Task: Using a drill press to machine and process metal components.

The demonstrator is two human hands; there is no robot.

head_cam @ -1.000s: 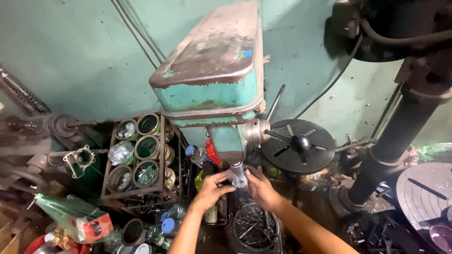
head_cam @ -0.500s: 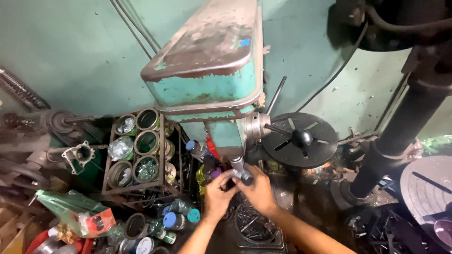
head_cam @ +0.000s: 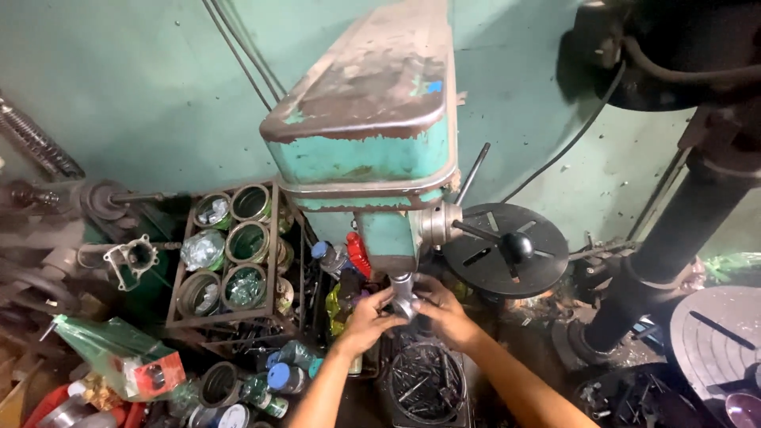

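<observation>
I look down on a dull green plastered wall (head_cam: 143, 95), stained and scuffed, with thin black cables (head_cam: 238, 47) running up it. To my left a rusty metal rack of round open tins (head_cam: 226, 257) stands against it. To my right a thick dark steel column (head_cam: 674, 238) rises beside a grey round slotted metal table (head_cam: 717, 337). Light is dim and even.

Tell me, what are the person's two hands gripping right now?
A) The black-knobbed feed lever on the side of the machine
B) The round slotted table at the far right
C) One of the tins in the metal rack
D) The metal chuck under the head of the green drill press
D: the left hand and the right hand close from either side on the chuck, just beneath the drill press head.
</observation>
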